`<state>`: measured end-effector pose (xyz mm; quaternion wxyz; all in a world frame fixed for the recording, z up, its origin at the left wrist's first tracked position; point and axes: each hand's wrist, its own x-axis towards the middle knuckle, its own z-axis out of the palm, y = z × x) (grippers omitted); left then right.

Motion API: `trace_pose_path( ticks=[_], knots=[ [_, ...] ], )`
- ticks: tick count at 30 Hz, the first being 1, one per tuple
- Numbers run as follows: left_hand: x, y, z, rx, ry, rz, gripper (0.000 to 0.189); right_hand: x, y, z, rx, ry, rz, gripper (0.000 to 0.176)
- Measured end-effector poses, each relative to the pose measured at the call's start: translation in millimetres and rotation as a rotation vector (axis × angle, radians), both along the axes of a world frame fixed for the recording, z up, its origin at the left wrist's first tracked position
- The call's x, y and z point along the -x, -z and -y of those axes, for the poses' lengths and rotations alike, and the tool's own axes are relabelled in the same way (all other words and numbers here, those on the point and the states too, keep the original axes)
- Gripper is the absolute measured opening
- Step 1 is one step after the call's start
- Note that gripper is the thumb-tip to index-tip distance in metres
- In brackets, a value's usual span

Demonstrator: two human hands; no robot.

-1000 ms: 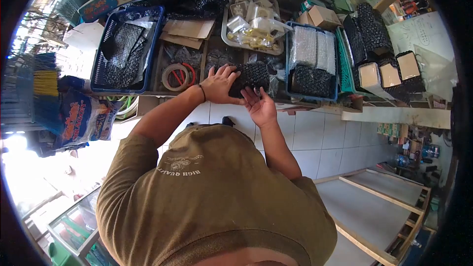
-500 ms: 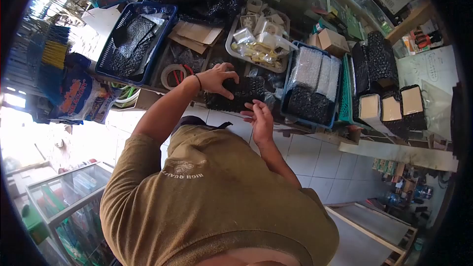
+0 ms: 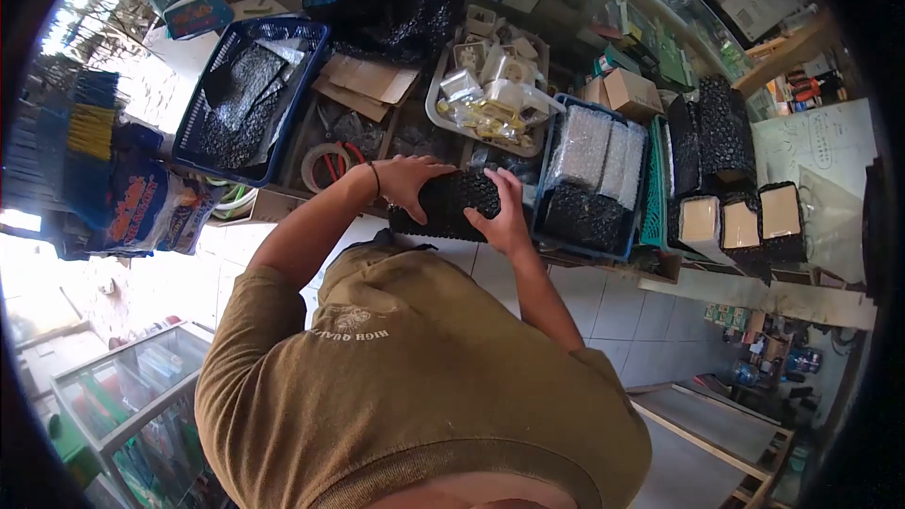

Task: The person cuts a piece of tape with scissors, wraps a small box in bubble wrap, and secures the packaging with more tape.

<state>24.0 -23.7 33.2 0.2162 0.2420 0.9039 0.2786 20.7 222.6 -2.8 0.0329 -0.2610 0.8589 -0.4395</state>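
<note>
A dark package in black bubble wrap (image 3: 452,203) lies at the counter's front edge, directly before my body. My left hand (image 3: 407,185) grips its left part, thumb on the near face and fingers over the far side. On its right end sits my right hand (image 3: 504,219), with the thumb in front and the fingers bent over the top. What the wrap encloses is hidden. Just left of my left hand are a tape roll (image 3: 325,167) and a red-handled tool (image 3: 341,162).
Beyond the package stands a white tray (image 3: 435,104) of sockets and small fittings. A blue basket (image 3: 275,146) with black wrap sits left; another blue basket (image 3: 626,243) with wrapped packs sits right. Wrapped boxes (image 3: 740,223) stand further right, and cardboard pieces (image 3: 370,82) lie behind.
My right hand has moved from the package's near right corner up onto its right end. The left hand's fingers have stretched further along the package, which sits slightly lower in view.
</note>
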Motion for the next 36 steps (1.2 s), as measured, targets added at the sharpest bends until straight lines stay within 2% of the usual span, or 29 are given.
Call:
trace_pose_path(
  ticks=[1,4,7,8,10,14,16,17,19,23,25,29,35,36],
  knots=[
    [3,-2,3,-0.031,0.041,0.093,0.101,3,0,-2,-0.008,-0.005,0.009,0.071],
    [9,2,11,-0.117,0.086,0.132,0.103,20,-11,0,-0.142,-0.162,0.107,0.069],
    [13,13,15,-0.188,0.089,0.089,0.099,32,-22,1,-0.350,-0.242,0.083,0.071],
    [14,16,16,-0.194,0.091,0.087,0.099,36,-25,1,-0.356,-0.240,0.082,0.071],
    [13,16,19,-0.253,0.089,0.056,0.095,40,-43,8,-0.311,-0.322,0.299,0.073],
    [11,18,28,-0.283,0.077,-0.033,0.094,39,-53,21,-0.377,-0.292,0.315,0.076],
    [9,2,37,-0.244,0.024,-0.194,0.096,36,-52,27,-0.241,-0.275,0.051,0.077],
    [8,-4,41,-0.241,0.030,-0.187,0.096,35,-47,31,-0.236,-0.269,0.056,0.077],
    [7,-13,47,-0.168,-0.012,-0.284,0.096,36,-38,40,-0.208,-0.247,-0.118,0.079],
    [8,7,52,-0.120,-0.028,-0.271,0.097,41,-10,48,-0.294,-0.244,-0.157,0.080],
    [9,8,52,-0.102,0.008,-0.259,0.098,44,-10,45,-0.219,-0.256,-0.066,0.079],
    [14,4,59,-0.157,0.032,-0.196,0.095,48,-22,42,-0.320,-0.289,-0.038,0.080],
    [0,4,67,-0.301,-0.066,-0.234,0.079,47,-26,40,-0.361,-0.337,-0.018,0.081],
    [-4,2,74,-0.385,-0.174,-0.268,0.071,47,-26,39,-0.366,-0.332,-0.007,0.080]
  ],
)
